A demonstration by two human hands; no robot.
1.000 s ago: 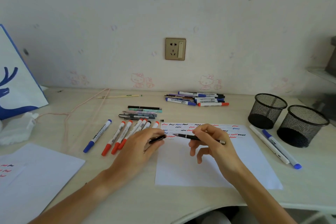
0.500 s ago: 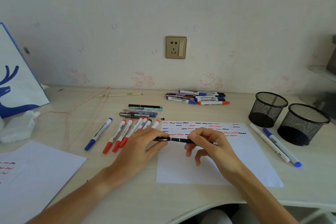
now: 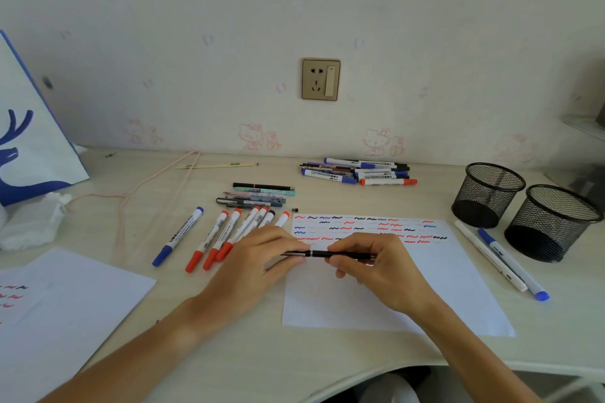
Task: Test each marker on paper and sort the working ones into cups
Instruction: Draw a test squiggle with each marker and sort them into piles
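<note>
Head view shows both hands meeting over the upper part of the test paper, each pinching one end of a slim black pen that lies level between them, just above the sheet. The left hand has thumb and forefinger curled round the pen's left end, where the cap sits against the barrel; a thin silver ring marks the joint. The right hand grips the barrel from the other side, fingers bent over it, with the far tip poking out past the knuckles. Whether the cap is fully seated I cannot tell.

Rows of red, blue and black squiggles fill the top of the sheet behind the fingers. Left of the hands a fanned row of markers lies on the desk, one blue-capped and the rest mostly red-capped, some partly hidden by the left hand. Behind them sits a small cluster of thinner pens, and further back near the wall a pile of markers. To the right stand two black mesh cups, touching or nearly so, with two markers lying side by side on the desk just in front of them, between the cups and the paper's edge.
</note>
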